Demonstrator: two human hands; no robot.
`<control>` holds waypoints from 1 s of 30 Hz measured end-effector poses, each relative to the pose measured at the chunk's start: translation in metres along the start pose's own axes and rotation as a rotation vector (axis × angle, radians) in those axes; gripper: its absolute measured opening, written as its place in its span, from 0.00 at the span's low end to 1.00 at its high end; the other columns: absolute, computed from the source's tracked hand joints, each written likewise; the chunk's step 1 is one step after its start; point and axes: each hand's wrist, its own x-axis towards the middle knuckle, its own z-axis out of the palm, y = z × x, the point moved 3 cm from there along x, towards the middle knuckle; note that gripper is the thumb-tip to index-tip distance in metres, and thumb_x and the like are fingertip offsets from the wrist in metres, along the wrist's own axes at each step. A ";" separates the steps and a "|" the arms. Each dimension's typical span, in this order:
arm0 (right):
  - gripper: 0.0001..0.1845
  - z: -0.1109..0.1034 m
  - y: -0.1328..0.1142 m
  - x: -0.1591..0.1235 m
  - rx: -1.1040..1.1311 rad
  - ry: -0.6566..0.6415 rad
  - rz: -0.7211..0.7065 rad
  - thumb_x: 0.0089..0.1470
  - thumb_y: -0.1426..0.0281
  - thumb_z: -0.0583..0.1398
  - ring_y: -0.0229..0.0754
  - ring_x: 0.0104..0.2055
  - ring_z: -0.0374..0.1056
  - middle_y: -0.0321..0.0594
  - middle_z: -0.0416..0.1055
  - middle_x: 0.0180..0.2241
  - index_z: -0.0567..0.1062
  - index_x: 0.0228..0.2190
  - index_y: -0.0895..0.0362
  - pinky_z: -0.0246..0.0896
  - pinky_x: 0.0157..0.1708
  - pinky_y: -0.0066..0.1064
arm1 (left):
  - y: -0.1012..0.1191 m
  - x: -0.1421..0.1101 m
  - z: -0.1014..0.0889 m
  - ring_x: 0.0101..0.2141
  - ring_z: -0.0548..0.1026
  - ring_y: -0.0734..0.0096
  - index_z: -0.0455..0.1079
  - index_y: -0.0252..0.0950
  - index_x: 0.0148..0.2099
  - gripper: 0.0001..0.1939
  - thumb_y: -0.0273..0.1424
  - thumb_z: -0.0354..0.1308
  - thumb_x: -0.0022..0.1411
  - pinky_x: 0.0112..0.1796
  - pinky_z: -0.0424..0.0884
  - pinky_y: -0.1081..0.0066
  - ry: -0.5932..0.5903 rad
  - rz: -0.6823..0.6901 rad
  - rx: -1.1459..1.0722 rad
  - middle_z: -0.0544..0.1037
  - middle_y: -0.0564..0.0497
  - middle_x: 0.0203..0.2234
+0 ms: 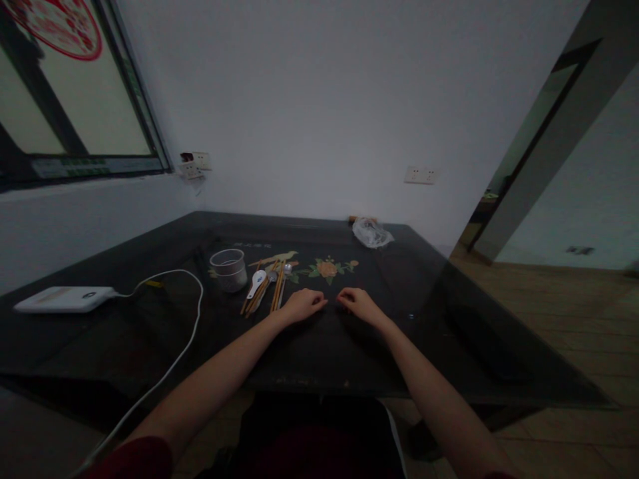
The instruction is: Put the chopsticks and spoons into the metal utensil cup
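My left hand (303, 305) rests on the dark table (319, 359), its fingers curled in and nothing visible in them. Facing it across a small gap, my right hand (360, 304) also lies with curled fingers, and no object shows in it. Just left of my left hand lie several wooden chopsticks (276, 293). Among them are a white ceramic spoon (256, 284), a metal spoon (272, 275) and another metal spoon (287, 269). Beside this cutlery stands a translucent cup (229, 271), upright.
A white power bank (67, 299) with a white cable (200, 303) occupies the table's left side. At the back edge sits a crumpled plastic bag (372, 233). A dark flat object (489, 342) lies on the right. Wall sockets (420, 175) are above the table.
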 end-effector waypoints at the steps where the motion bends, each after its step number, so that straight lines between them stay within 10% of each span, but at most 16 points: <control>1: 0.09 0.000 -0.002 -0.001 -0.008 0.001 -0.005 0.53 0.69 0.56 0.35 0.24 0.65 0.37 0.71 0.23 0.76 0.30 0.60 0.56 0.25 0.23 | 0.000 0.000 0.000 0.31 0.73 0.69 0.71 0.39 0.35 0.16 0.41 0.46 0.65 0.29 0.60 0.75 0.000 0.004 -0.001 0.77 0.51 0.29; 30: 0.09 0.001 -0.005 -0.002 -0.107 -0.010 -0.023 0.54 0.70 0.56 0.35 0.24 0.64 0.35 0.70 0.20 0.75 0.28 0.58 0.51 0.25 0.24 | 0.009 -0.006 -0.005 0.33 0.74 0.67 0.71 0.39 0.38 0.13 0.39 0.47 0.64 0.31 0.63 0.74 -0.026 0.030 0.058 0.77 0.49 0.31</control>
